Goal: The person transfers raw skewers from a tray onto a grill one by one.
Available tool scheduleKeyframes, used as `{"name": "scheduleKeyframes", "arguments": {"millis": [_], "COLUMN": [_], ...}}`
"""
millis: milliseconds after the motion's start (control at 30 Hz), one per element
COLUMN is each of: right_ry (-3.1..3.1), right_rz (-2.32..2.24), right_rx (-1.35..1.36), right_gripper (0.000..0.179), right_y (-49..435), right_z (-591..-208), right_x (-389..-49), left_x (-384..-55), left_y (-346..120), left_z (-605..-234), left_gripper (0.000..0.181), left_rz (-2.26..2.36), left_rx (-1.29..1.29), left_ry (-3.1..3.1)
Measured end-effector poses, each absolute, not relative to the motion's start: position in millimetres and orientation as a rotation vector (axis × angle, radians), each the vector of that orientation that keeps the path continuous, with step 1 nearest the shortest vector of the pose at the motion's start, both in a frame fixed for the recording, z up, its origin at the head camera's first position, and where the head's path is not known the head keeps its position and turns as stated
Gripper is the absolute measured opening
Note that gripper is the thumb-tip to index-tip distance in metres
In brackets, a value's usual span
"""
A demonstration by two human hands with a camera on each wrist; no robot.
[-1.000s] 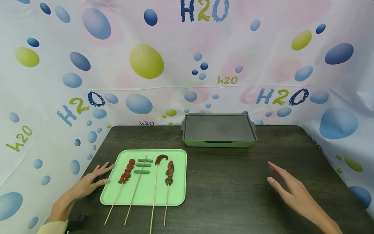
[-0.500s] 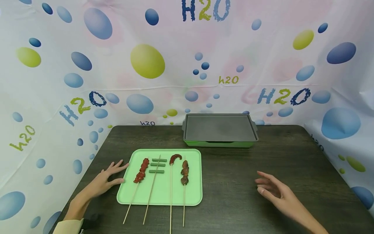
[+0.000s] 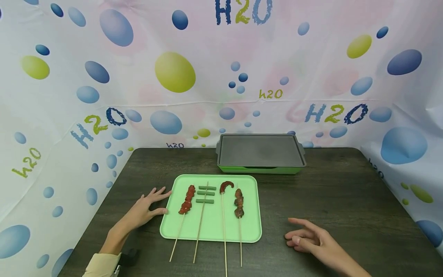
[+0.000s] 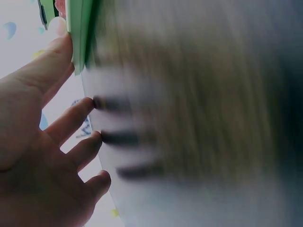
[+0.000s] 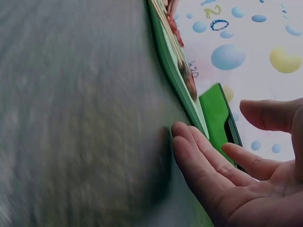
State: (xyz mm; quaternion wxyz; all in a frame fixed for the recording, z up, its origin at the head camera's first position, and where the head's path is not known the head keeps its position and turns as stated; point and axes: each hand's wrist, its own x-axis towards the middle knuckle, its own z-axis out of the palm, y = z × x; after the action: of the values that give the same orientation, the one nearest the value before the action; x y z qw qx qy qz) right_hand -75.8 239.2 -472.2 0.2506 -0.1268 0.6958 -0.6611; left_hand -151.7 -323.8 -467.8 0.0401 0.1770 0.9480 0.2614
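Note:
A light green tray [image 3: 212, 225] lies on the dark table, left of its middle. On it lie a red meat skewer [image 3: 187, 200], a skewer of green sticks [image 3: 205, 193], a curled tentacle skewer [image 3: 226, 185] and a brown chunk skewer [image 3: 239, 202]. Their bare sticks reach past the tray's near edge. My left hand [image 3: 142, 211] touches the tray's left rim, its fingers spread; in the left wrist view the thumb meets the rim [image 4: 77, 38]. Right of the tray, my right hand [image 3: 315, 240] is held apart from it, fingers loosely bent, nothing in them.
A green griddle [image 3: 261, 152] with a flat grey top stands at the table's back edge, beyond the tray. Behind the table [image 3: 328, 192] hangs a white curtain [image 3: 311, 57] with blue and yellow spots.
The tray with its skewers has slid to the right, my left hand moving along at its rim. My right hand has come left and nearer, its fingers bending a little more.

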Motion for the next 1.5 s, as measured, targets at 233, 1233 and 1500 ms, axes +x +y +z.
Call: {"name": "scheduleKeyframes", "arguments": {"millis": [233,1233,1500], "right_ry": [1.622,1.475,1.519], "right_rz": [-1.886,-2.052,-2.055], "right_rx": [-0.418,-0.047,0.047], "right_gripper": [0.05,0.037,0.038], "right_y": [229.0,219.0,229.9], "right_z": [-480.2,-492.0,-491.3], "right_x": [-69.5,-61.8,-62.3], "left_x": [-156.3,-158.4,-160.3], "left_y": [-298.3,-205.5,-188.8], "left_z": [-467.9,-464.0,-462.7], "left_gripper": [0.069,0.068,0.067], "left_rz": [0.771,0.65,0.665], "left_rx": [0.526,0.526,0.513], "left_ry": [2.907,2.942,2.92]}}
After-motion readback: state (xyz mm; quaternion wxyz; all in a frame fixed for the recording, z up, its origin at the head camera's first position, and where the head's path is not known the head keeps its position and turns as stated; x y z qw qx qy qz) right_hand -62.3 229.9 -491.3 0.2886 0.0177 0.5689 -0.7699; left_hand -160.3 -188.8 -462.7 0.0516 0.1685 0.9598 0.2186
